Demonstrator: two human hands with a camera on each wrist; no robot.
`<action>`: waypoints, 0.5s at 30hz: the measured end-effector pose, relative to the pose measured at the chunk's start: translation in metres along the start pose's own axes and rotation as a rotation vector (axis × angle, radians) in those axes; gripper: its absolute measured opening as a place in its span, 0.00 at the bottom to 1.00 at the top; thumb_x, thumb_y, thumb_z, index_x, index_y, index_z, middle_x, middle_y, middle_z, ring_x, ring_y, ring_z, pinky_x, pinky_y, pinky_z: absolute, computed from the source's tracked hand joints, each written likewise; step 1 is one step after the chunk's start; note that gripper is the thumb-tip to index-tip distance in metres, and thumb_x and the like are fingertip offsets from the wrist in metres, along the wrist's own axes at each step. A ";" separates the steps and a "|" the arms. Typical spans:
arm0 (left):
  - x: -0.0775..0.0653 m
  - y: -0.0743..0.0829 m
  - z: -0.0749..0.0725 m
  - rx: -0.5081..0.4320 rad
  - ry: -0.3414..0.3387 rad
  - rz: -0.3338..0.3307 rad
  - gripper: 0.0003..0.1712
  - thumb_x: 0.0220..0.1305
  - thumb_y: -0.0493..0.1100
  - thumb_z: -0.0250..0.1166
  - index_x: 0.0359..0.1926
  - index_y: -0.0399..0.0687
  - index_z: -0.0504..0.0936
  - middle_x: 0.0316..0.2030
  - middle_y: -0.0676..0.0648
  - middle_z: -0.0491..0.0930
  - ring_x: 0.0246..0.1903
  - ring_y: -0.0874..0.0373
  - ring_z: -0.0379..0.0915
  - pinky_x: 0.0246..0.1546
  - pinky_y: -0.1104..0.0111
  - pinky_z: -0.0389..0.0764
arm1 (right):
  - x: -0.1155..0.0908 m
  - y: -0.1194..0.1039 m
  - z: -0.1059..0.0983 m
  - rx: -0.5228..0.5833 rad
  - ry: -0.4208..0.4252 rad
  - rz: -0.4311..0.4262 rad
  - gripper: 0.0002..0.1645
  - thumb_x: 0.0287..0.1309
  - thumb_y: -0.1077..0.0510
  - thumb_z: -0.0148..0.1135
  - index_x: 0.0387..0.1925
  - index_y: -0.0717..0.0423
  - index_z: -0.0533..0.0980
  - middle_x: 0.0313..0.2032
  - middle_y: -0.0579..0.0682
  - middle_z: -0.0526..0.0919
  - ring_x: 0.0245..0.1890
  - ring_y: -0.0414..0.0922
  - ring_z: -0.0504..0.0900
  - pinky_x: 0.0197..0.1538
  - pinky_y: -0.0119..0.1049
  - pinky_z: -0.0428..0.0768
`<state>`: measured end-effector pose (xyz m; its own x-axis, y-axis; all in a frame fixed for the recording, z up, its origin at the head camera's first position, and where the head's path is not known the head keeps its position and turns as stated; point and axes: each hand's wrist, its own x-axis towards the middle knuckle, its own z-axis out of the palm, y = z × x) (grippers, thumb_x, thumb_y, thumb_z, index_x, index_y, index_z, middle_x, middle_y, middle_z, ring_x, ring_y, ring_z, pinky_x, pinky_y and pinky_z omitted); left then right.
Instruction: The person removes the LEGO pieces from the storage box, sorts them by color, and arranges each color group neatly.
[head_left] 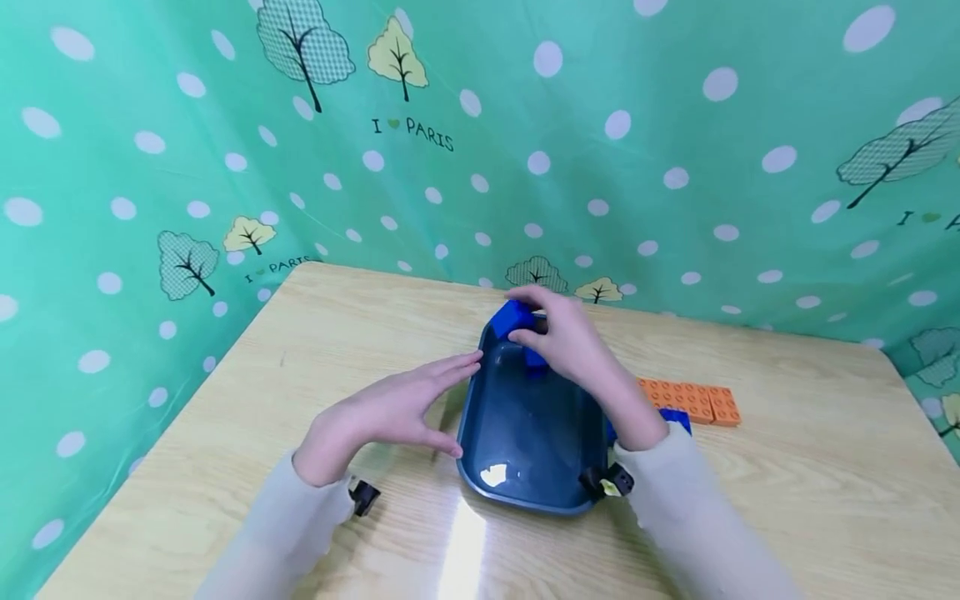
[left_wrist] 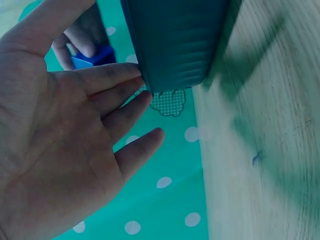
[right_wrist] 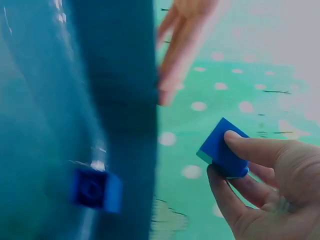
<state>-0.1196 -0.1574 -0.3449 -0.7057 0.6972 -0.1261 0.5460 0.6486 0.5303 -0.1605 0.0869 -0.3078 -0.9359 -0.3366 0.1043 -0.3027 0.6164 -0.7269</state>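
A dark blue tray [head_left: 528,437] lies on the wooden table in the head view. My right hand [head_left: 570,342] pinches a blue toy brick [head_left: 510,319] over the tray's far left corner; the right wrist view shows this held brick [right_wrist: 225,147] between thumb and fingers. Inside the tray, near its far end, lies a second blue brick [head_left: 535,361], its hollow underside facing the right wrist camera. My left hand [head_left: 390,408] is spread with fingers extended, fingertips right at the tray's left rim. In the left wrist view its fingers [left_wrist: 127,117] lie against the tray's outer side [left_wrist: 175,47].
To the right of the tray lie orange studded bricks [head_left: 678,398] in a row. Another blue brick [head_left: 677,419] shows beside the right forearm, partly hidden by it. A green dotted curtain [head_left: 480,208] hangs behind the table's back edge.
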 end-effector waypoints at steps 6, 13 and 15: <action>-0.001 -0.001 0.004 -0.016 -0.015 -0.034 0.62 0.51 0.59 0.77 0.79 0.46 0.52 0.80 0.49 0.47 0.77 0.45 0.50 0.73 0.47 0.64 | -0.022 -0.002 -0.038 0.061 0.051 0.019 0.23 0.61 0.66 0.66 0.58 0.59 0.73 0.57 0.58 0.80 0.59 0.55 0.80 0.60 0.48 0.82; 0.005 -0.001 0.001 -0.033 -0.007 -0.016 0.62 0.51 0.56 0.77 0.78 0.45 0.52 0.80 0.50 0.46 0.78 0.46 0.47 0.73 0.48 0.63 | -0.072 0.041 -0.096 0.035 0.173 0.011 0.23 0.60 0.68 0.66 0.57 0.61 0.76 0.55 0.59 0.80 0.51 0.34 0.80 0.53 0.19 0.80; 0.007 -0.001 0.002 -0.033 -0.020 -0.017 0.62 0.51 0.56 0.77 0.78 0.45 0.51 0.80 0.50 0.45 0.78 0.46 0.47 0.73 0.48 0.63 | -0.091 0.062 -0.107 -0.007 0.199 0.039 0.23 0.61 0.67 0.66 0.58 0.62 0.75 0.54 0.60 0.80 0.47 0.24 0.78 0.49 0.12 0.76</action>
<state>-0.1241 -0.1529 -0.3476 -0.7053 0.6925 -0.1515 0.5187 0.6498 0.5556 -0.1134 0.2319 -0.2891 -0.9638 -0.1653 0.2092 -0.2664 0.6311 -0.7285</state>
